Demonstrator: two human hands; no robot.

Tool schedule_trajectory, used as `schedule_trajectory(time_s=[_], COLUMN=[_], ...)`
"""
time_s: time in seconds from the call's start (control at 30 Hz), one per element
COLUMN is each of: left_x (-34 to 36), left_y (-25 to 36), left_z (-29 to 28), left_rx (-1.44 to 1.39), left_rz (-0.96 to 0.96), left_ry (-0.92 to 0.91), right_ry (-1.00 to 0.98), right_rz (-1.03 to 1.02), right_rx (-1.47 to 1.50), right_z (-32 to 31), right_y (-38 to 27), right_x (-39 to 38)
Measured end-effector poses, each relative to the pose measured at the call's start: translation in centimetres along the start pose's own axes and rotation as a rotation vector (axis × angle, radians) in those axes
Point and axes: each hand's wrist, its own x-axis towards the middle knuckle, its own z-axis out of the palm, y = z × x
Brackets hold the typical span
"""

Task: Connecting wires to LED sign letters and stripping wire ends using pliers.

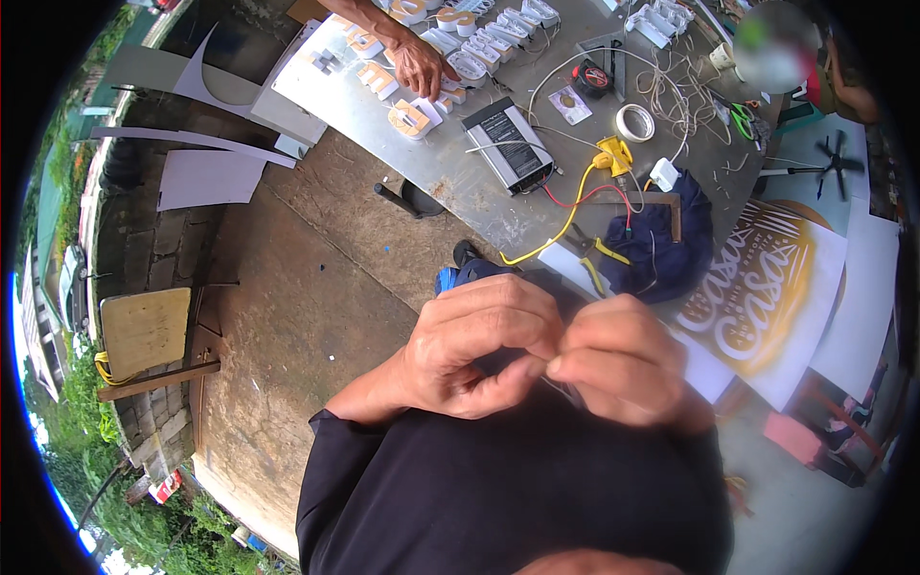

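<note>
My left hand (484,350) and my right hand (618,364) meet at their fingertips in front of my dark shirt (479,498), both pinched closed. What they hold is too small and hidden to make out; a thin strand seems to hang below the fingers. Just past them on the metal table (383,115) lie yellow-handled pliers (609,254), a dark blue cloth (671,249), a metal square (677,220) and a power unit (508,144) with red and black leads. Near these are a yellow plug adapter (613,155), a white charger (664,173) and a white tape roll (634,123).
A co-worker's hand (420,67) touches white-and-orange letter pieces (410,119). A tape measure (592,79), scissors (743,120) and tangled wires cover the table. A person (839,86) stands at upper right, above a printed sign sheet (815,287). Panels (211,177) lean left.
</note>
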Motion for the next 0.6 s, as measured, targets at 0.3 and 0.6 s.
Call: schedule_trajectory(time_s=[0.3, 0.6], left_x=[-0.2, -0.4], left_y=[-0.5, -1.1], left_z=[0.0, -0.1], left_rx=[-0.075, -0.123], left_rz=[-0.065, -0.165], left_ry=[0.027, 0.031], right_ry=[-0.001, -0.019], right_rz=[-0.049, -0.051], right_rx=[-0.034, -0.091], right_z=[0.3, 0.3], right_y=[0.8, 1.4], right_x=[0.1, 0.3])
